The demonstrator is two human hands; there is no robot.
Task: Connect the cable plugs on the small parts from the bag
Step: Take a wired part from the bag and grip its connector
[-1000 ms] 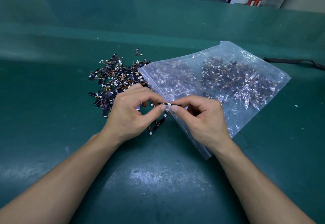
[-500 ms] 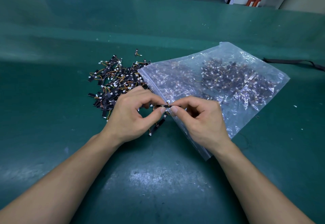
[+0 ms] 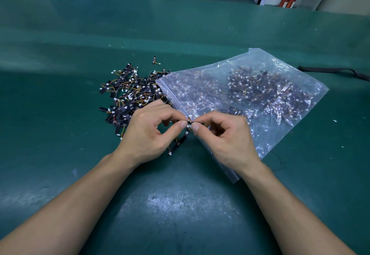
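working low over the green mat (image 3: 180, 204), with left hand (image 3: 146, 132) and right hand (image 3: 226, 134) both narrow, thumb and forefinger of each pinching the cable plugs (image 3: 189, 122) tip to tip; fully seated or not, cannot tell. hanging just below, one black strip part (image 3: 179, 143). farther, beside the left hand, a loose pile of parts (image 3: 130, 92); right of it the clear bag (image 3: 260, 98), holding many more. probably far from finished.

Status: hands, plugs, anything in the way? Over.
Left hand and right hand pinching cable plugs between fingertips. Mated or not: too small to tell. Plastic bag beneath right hand, not blocking.
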